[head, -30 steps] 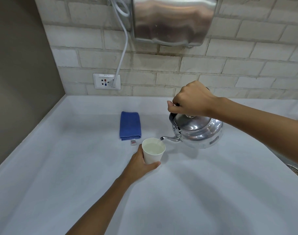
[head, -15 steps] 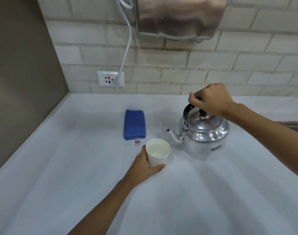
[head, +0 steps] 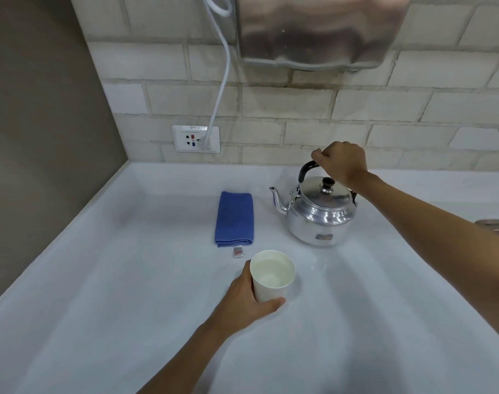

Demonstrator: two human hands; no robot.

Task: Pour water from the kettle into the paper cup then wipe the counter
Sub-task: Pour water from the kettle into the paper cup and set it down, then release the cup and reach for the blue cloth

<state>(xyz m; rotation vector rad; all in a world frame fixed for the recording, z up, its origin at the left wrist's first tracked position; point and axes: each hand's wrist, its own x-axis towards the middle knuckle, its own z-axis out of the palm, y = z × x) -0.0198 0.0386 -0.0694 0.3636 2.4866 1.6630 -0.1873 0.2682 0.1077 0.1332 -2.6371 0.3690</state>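
Shiny steel kettle point(head: 318, 216) stood upright, right hand point(head: 342, 163) closed on its black handle; left hand point(head: 247, 298) wrapped the water-filled white paper cup point(head: 272, 275), folded blue cloth point(head: 234, 218) beside them.

Dryer point(head: 313, 32) top cropped, sink point(head: 495, 223) perhaps, edge only

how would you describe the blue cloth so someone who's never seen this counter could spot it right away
Start at the wall socket on the brick backsplash and come straight down onto the white counter. The blue cloth lies there, folded into a narrow rectangle, left of the metal kettle and just behind the paper cup. It is the only blue, soft thing there, with a small tag at its near edge.
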